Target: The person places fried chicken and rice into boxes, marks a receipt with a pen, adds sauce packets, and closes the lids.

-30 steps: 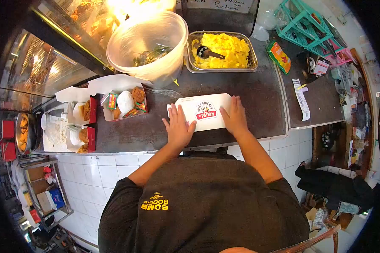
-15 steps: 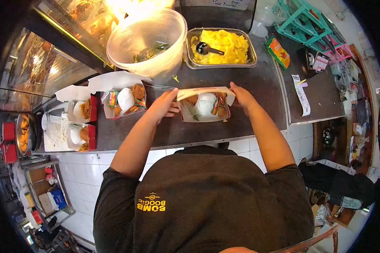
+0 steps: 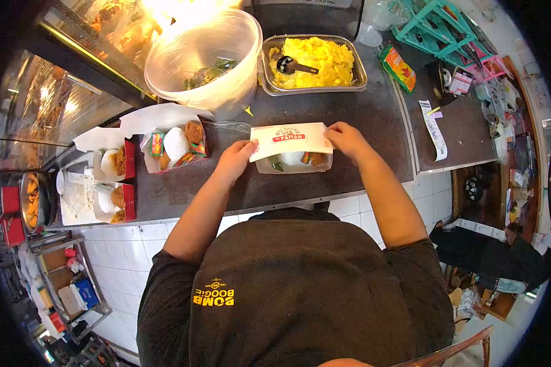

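Note:
A white food box (image 3: 294, 164) stands on the dark counter, its printed lid (image 3: 291, 138) folded partly down over rice and other food. At the lid's left edge, my left hand (image 3: 237, 158) has its thumb and fingers closed on the lid. My right hand (image 3: 348, 139) pinches the lid's right corner. Left of them, an open box (image 3: 176, 147) holds white rice, fried pieces and sachets. Two smaller boxes with rice and fried food, an upper one (image 3: 121, 162) and a lower one (image 3: 116, 200), stand farther left.
Behind the box are a large plastic tub (image 3: 205, 73) with leaves and a metal tray (image 3: 324, 89) of yellow food with a dark spoon. A green packet (image 3: 399, 70) and a paper strip (image 3: 433, 131) lie to the right. A glass case (image 3: 73, 116) borders the left.
The lid, upright before, has come forward and down over the box, and its printed face now shows. Both hands have moved with it, and the right fingers have closed on its corner.

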Action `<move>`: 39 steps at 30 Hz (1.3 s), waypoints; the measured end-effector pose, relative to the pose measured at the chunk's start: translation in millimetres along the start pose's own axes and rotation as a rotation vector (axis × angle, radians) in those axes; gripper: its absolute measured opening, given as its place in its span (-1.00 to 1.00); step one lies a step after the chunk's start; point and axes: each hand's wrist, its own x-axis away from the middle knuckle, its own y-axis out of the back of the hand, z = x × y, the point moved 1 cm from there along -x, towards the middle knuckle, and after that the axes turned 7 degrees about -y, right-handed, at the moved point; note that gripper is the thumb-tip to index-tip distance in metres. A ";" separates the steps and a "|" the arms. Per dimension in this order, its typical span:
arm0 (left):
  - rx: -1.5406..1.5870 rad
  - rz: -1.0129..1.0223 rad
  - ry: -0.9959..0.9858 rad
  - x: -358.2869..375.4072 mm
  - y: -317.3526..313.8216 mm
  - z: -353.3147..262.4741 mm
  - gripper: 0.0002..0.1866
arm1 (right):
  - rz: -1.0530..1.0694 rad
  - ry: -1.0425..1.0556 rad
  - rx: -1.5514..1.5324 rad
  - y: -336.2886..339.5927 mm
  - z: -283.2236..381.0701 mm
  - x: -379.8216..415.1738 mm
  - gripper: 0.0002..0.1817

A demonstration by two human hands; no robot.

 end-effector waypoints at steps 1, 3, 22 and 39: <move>0.011 0.000 -0.006 0.2 -2.5 -0.2 -0.46 | 0.008 -0.016 -0.105 -4.8 -8.9 -5.6 -0.62; 0.036 -0.001 -0.019 -0.2 -7.3 2.4 -0.49 | 0.023 -0.047 -0.312 -14.4 -20.2 -11.7 -0.63; -0.322 0.064 -0.457 -14.3 -29.5 69.5 -0.51 | -0.172 -0.003 -0.525 -60.9 -69.3 -0.6 -0.61; -1.315 0.352 -1.057 -37.3 -216.0 -52.8 -0.22 | -0.338 0.888 0.918 100.1 -118.4 -2.3 -0.28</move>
